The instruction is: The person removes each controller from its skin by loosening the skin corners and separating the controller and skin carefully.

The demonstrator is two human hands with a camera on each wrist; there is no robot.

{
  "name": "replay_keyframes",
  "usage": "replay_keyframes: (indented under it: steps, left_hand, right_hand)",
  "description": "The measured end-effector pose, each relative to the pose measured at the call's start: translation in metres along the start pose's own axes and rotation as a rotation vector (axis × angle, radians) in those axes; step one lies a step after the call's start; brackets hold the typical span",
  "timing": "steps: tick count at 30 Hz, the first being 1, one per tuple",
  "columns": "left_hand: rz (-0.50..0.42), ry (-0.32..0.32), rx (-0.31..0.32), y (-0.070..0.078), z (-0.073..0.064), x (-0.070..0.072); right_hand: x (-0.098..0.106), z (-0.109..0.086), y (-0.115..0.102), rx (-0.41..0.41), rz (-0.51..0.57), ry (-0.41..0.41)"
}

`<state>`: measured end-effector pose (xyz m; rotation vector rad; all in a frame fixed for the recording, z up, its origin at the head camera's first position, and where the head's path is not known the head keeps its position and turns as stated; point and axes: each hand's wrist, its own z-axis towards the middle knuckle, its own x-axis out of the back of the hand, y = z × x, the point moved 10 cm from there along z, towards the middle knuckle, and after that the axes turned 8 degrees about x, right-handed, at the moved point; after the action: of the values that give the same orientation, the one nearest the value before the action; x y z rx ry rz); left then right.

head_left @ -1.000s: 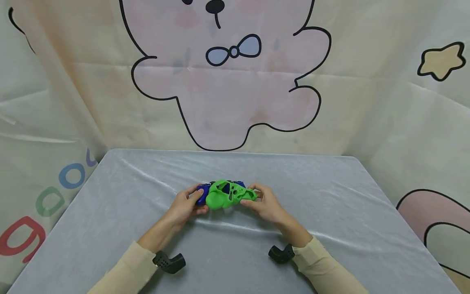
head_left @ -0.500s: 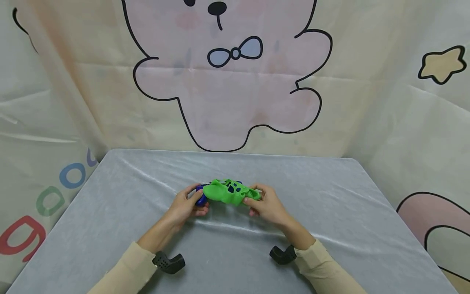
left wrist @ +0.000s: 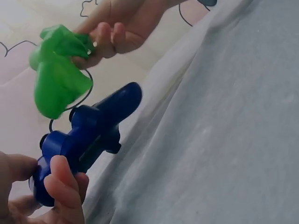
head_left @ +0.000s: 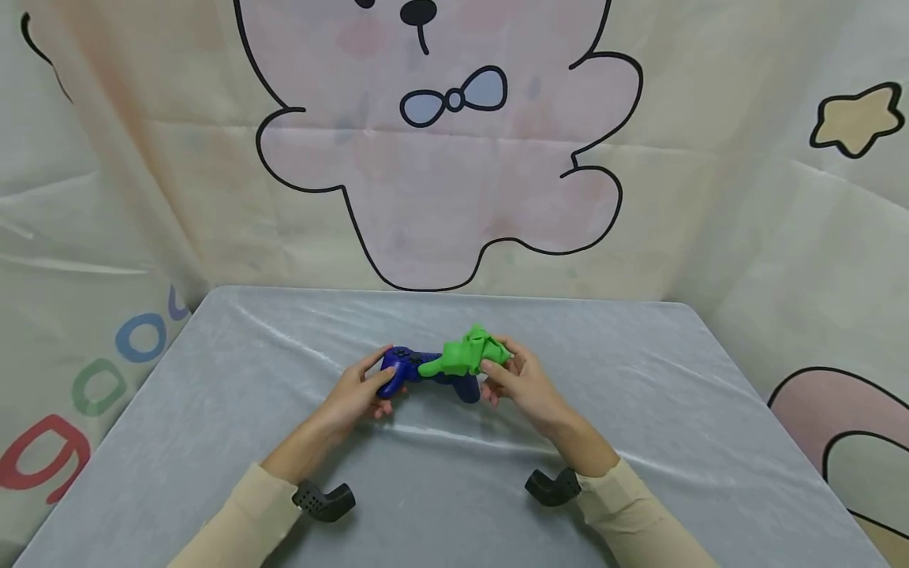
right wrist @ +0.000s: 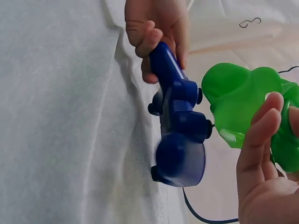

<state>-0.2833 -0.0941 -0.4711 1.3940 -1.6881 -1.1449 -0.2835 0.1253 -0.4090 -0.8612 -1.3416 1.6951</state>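
My left hand [head_left: 360, 392] grips the left handle of a blue game controller [head_left: 465, 388], thumb on top and fingers beneath. The controller's right handle sticks out free of any hand. With thumb and fingers, my right hand [head_left: 518, 383] pinches a soft green silicone controller cover [head_left: 463, 356], which is folded and crumpled. From the head view the cover overlaps the controller's right half. Both wrist views show a gap between them: the green cover [left wrist: 58, 74] hangs apart from the blue controller [left wrist: 84, 135], and the right wrist view shows the controller's shoulder buttons [right wrist: 184, 109] uncovered.
A table with a pale grey velvet cloth [head_left: 426, 489] lies beneath both hands. Behind it hangs a cream curtain [head_left: 682, 197] with cartoon drawings. Each sleeve cuff carries a black wrist camera mount [head_left: 323, 502].
The green cover has come off the controller and moved right and up, crumpling in my right hand. More of the blue controller shows. My left hand keeps its grip.
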Motion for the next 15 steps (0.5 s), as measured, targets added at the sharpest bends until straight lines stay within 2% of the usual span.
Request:
replay_keyframes:
  steps: [8,15]
  left_hand:
    - [0.303,0.038,-0.111,0.012,-0.001,0.005]
    - [0.486,0.081,-0.117,0.013,-0.004,0.008]
  right_hand:
    - [-0.003,0.001,-0.013,0.02,0.036,-0.017]
    - [-0.002,0.001,-0.016,0.038,0.027,-0.014]
